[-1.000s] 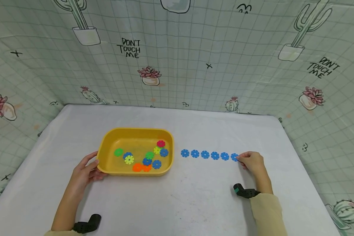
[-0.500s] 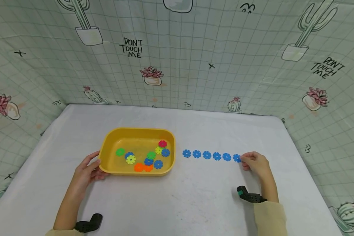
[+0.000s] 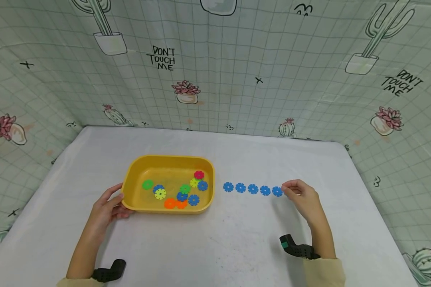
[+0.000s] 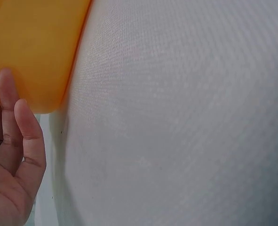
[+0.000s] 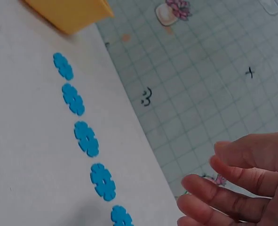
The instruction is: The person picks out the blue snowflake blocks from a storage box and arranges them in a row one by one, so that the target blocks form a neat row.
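Beige cloth first: a left sleeve (image 3: 80,282), lower left of the yellow tray (image 3: 169,162), and from it a left hand (image 3: 103,214) that grips the tray's left end, thumb at the rim, fingers against the outer wall. A black wrist camera (image 3: 109,271) sits below the tray. Rightward inside the tray I see a lone green disc (image 3: 147,184), a yellow disc (image 3: 160,194) overlapping a blue one, orange discs (image 3: 170,203) by the front wall, another green over blue, more blue and yellow, and a red disc (image 3: 199,174) near the right end. Right of the tray, five blue discs (image 3: 253,189) show in a row across the white table (image 3: 237,239), slightly apart. At the row's end farthest from the tray hovers the right hand (image 3: 303,196), fingers loosely bent, with nothing visible in its grasp; what lies behind it is hidden. Its own camera (image 3: 298,249) and right sleeve (image 3: 325,272) are lower right of the tray.
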`<state>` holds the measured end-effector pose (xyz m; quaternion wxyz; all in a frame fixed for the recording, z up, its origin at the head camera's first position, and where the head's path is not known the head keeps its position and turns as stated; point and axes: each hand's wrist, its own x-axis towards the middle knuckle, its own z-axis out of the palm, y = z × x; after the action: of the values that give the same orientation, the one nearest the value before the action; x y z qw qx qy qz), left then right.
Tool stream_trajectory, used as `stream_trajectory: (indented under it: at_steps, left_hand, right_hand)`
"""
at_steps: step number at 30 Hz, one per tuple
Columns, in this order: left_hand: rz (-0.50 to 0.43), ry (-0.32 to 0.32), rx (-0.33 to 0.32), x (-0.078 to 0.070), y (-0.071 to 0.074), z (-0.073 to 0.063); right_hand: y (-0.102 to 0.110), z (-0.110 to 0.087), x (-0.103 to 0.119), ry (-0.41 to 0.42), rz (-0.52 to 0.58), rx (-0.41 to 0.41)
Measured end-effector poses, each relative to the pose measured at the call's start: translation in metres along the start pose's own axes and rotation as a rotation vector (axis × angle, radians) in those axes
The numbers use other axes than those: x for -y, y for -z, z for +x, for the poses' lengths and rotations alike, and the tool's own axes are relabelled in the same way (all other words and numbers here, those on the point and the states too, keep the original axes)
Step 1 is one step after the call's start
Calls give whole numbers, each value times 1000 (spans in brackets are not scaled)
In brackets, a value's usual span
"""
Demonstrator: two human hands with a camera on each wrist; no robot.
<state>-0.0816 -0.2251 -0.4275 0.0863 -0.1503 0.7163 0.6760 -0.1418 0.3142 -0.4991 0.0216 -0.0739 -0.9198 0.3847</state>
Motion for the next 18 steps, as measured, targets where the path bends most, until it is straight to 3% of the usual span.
stream_trajectory:
  at_steps: [7, 9, 18]
  left_hand:
    - [-19, 1, 10, -1, 0, -3]
    - [-26, 2, 9, -2, 0, -3]
    - [-2, 21, 7, -2, 0, 0]
  right_hand:
    - [13, -46, 112, 92, 70, 112]
    - [12, -54, 133, 136, 106, 152]
    - [-19, -61, 167, 267, 172, 264]
